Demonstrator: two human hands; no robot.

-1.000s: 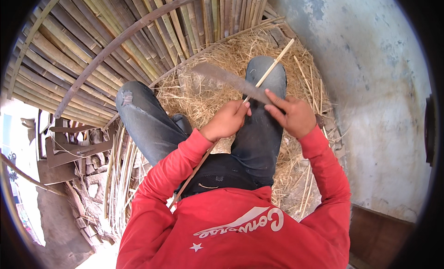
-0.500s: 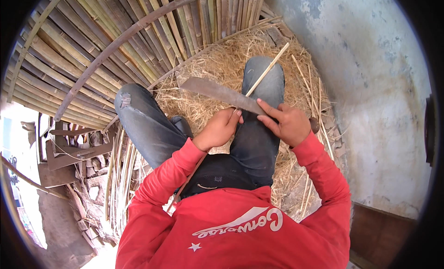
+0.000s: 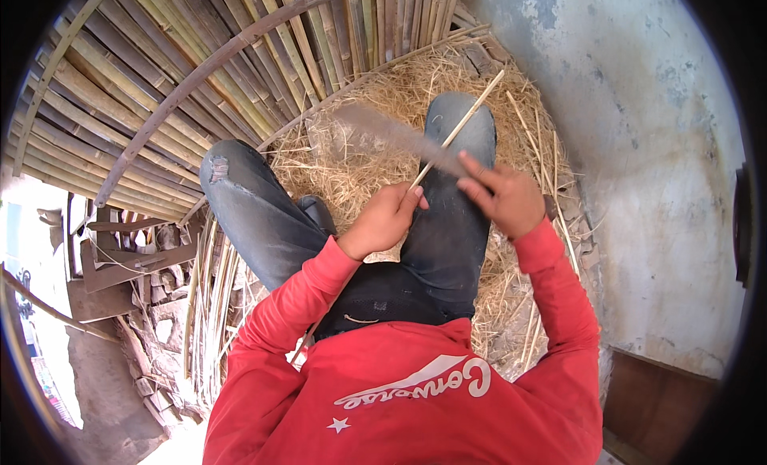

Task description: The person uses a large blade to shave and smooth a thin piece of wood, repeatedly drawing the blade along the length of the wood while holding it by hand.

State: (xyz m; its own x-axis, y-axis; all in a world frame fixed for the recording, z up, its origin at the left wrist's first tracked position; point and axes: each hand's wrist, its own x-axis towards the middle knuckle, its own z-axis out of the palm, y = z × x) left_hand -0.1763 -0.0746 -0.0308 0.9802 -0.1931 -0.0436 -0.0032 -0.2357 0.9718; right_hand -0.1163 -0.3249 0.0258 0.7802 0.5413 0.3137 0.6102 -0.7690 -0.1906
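A thin pale bamboo strip [image 3: 482, 102] slants across my right knee. My left hand [image 3: 385, 219] is closed round it, thumb on top, and the strip's lower end runs back past my left forearm toward my waist. My right hand [image 3: 510, 200] grips a broad-bladed machete [image 3: 391, 134], two fingers stretched along the blade's near end. The blade points to the upper left and crosses the strip just beyond my left hand. Motion smears the blade, and my right hand mostly hides the handle.
Shavings [image 3: 367, 173] cover the ground around my legs. Cut bamboo strips [image 3: 209, 305] lie in a bundle at the left, with others along the right. A bamboo slat panel [image 3: 232, 73] stands at the upper left, a plastered wall [image 3: 639, 161] at the right.
The machete and my right hand have shifted a little right and farther from my body, the blade now blurred. The bamboo strip's far end has moved slightly up and right.
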